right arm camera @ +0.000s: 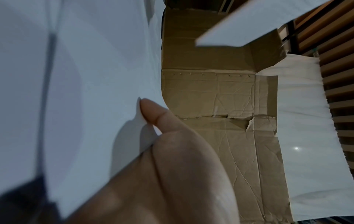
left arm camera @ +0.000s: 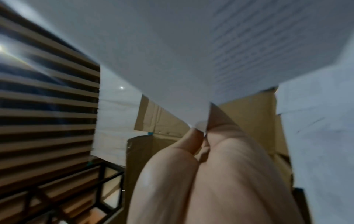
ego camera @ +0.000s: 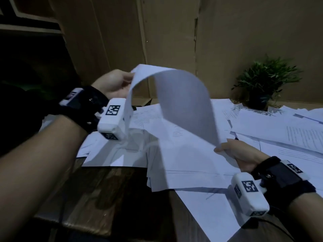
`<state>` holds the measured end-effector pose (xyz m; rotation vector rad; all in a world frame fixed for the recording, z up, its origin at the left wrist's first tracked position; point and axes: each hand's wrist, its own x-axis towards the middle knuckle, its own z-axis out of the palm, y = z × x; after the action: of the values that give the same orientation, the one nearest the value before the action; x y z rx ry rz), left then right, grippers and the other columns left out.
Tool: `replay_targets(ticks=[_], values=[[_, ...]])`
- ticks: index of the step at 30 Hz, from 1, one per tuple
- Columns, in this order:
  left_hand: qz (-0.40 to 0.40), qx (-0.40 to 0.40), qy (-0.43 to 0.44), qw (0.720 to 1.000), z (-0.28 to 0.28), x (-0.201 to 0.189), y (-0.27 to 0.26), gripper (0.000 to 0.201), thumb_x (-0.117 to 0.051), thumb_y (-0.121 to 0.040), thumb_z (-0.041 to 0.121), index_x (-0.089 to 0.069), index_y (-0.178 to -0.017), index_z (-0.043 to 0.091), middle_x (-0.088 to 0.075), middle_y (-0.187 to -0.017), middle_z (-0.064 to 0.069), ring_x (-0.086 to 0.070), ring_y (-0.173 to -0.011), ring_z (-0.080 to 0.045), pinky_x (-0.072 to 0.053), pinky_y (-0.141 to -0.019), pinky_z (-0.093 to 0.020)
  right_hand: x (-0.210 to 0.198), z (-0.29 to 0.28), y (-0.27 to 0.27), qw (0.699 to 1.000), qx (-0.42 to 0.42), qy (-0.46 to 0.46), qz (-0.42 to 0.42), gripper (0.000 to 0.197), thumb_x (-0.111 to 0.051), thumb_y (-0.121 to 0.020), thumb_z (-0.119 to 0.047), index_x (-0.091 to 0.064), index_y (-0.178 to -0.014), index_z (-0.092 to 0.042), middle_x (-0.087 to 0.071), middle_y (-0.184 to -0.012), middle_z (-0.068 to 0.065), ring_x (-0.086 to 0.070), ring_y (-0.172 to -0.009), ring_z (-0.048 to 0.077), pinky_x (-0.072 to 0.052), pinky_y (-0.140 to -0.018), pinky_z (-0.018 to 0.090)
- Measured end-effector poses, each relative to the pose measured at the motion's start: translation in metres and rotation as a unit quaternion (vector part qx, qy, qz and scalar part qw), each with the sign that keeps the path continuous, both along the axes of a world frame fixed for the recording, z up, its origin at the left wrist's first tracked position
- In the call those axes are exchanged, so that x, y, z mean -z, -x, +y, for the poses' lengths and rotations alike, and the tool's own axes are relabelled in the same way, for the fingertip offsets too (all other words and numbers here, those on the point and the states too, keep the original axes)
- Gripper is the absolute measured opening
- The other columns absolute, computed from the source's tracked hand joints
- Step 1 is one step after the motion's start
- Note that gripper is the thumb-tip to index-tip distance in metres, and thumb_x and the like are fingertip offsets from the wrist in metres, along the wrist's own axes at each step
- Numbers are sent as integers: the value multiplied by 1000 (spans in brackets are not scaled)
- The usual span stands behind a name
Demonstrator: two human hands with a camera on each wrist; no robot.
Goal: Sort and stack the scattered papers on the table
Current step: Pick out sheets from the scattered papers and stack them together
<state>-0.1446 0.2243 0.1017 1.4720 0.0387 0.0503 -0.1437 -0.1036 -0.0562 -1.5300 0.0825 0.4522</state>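
Cardboard panels (ego camera: 174, 41) fill the background across the top of the head view, with dark slatted shelving (ego camera: 26, 28) at the upper left. Below them a dark wooden desk (ego camera: 108, 193) runs through the lower half of the frame. Scattered papers (ego camera: 262, 137) cover most of it from the centre to the right edge, overlapping at loose angles, some showing lines of print; one sheet reaches over the near edge at the lower centre.

Above the pile, in the middle of the frame, a single white sheet (ego camera: 183, 102) arches in the air, bowed upward between the two hands and clear of the papers beneath it. The left hand (ego camera: 113, 84), at centre left, pinches the sheet's upper corner; in the left wrist view the thumb and a fingertip meet on that corner (left arm camera: 199, 130). The right hand (ego camera: 239, 154), at lower right, grips the opposite lower edge, and the right wrist view shows the thumb (right arm camera: 153, 112) pressed on the paper's face with fingers behind it.

Each wrist carries a black strap with a white camera block (ego camera: 113, 117).

A small green potted plant (ego camera: 264, 84) stands on the desk at the upper right, among the papers.
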Motion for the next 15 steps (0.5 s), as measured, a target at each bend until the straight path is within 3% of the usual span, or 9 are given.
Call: replay_targets(ticks=[2, 5, 7, 9, 10, 11, 13, 14, 15], values=[[23, 30, 22, 999, -15, 13, -2, 26, -33, -103, 7, -55, -89, 5, -66, -62, -2, -64, -50, -9, -53, -49, -21, -3, -1, 5, 1000, -1, 0, 1, 26, -43, -98, 9, -57, -79, -2, -66, -54, -4, -63, -45, 6, -45, -42, 14], [83, 62, 130, 986, -35, 48, -13, 35, -34, -103, 4, -60, -81, 2, -69, -64, -9, -68, -53, -17, -55, -47, -26, 1, -1, 3, 1000, -12, -13, 11, 16, -50, -94, 3, -62, -104, 6, -72, -82, 13, -69, -62, 25, -56, -55, 28], [116, 40, 35, 992, -38, 82, -31, 33, -37, -102, 1, -58, -77, 3, -66, -74, -10, -65, -61, -18, -57, -60, -29, 3, -4, 3, 999, -31, -43, 8, 38, -71, -81, -8, -65, -116, 6, -74, -95, 16, -71, -75, 31, -59, -68, 37], [124, -13, -186, 975, -38, 110, -48, 27, -47, -99, 1, -50, -74, 10, -56, -78, -7, -57, -69, -20, -56, -75, -35, 4, -5, 6, 998, -48, -41, -4, 60, -95, -50, -24, -73, -100, 1, -76, -90, 11, -73, -76, 24, -58, -69, 34], [117, -53, -280, 951, -37, 120, -54, 26, -51, -97, 2, -47, -73, 12, -53, -76, -6, -55, -68, -20, -58, -73, -32, 4, -5, 5, 998, -45, -40, -4, 55, -93, -52, -32, -74, -95, -3, -76, -86, 8, -72, -72, 21, -57, -66, 31], [110, -86, -335, 932, -36, 124, -56, 26, -54, -95, 3, -46, -73, 13, -52, -75, -6, -55, -64, -19, -56, -63, -26, 3, -3, 4, 998, -26, -51, 7, 43, -83, -69, -30, -72, -100, -3, -76, -89, 7, -71, -73, 22, -57, -66, 32], [97, -119, -382, 911, -33, 123, -58, 21, -56, -94, 6, -48, -76, 11, -54, -77, -8, -57, -62, -20, -51, -52, -20, 2, -3, 2, 997, 8, -69, 36, 46, -65, -91, -36, -64, -127, -7, -72, -119, 7, -71, -96, 23, -59, -80, 38], [96, -130, -387, 908, -33, 120, -60, 17, -57, -94, 8, -51, -79, 9, -57, -83, -11, -62, -71, -24, -56, -61, -25, 5, -4, -4, 996, 36, -69, 47, 56, -64, -92, -48, -60, -135, -12, -66, -132, 6, -68, -107, 25, -58, -86, 42], [95, -128, -379, 911, -31, 116, -61, 8, -58, -95, 10, -56, -89, 5, -59, -91, -14, -66, -85, -29, -58, -76, -34, 2, -3, -2, 996, 33, -70, 51, 61, -61, -91, -56, -61, -134, -13, -65, -133, 9, -69, -108, 29, -59, -83, 45]])
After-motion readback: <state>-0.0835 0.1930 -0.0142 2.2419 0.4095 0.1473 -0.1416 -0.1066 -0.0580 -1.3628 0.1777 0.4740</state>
